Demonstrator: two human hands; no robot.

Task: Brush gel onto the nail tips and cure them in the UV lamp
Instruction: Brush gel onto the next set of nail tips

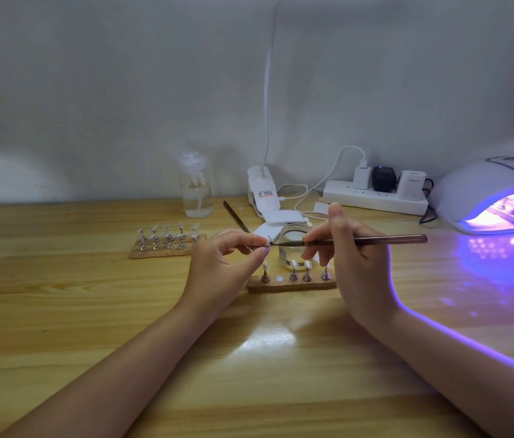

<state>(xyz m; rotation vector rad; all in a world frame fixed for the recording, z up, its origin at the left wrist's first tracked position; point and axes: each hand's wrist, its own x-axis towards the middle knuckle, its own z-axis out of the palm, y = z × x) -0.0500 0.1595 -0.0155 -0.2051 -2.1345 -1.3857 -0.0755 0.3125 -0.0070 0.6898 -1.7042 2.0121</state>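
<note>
My left hand (228, 259) pinches a small clear nail tip (269, 239) on its stand peg, raised above the table. My right hand (348, 248) grips a brown gel brush (375, 240) held level, and its bristle end touches the nail tip. Just below stands a wooden holder (292, 284) with several nail tips on metal pegs and one bare spot. Behind the brush sits a small glass jar (292, 238). A second holder (167, 245) with several tips lies to the left. At the far right the UV lamp (489, 197) glows purple, with holders inside.
A clear pump bottle (195, 188) stands at the back. Beside it are a white clip lamp base (262, 191), cotton pads (282, 218), a spare brush (236, 216) and a power strip (375, 197) with plugs and cables. The wooden table (91, 311) runs to the front edge.
</note>
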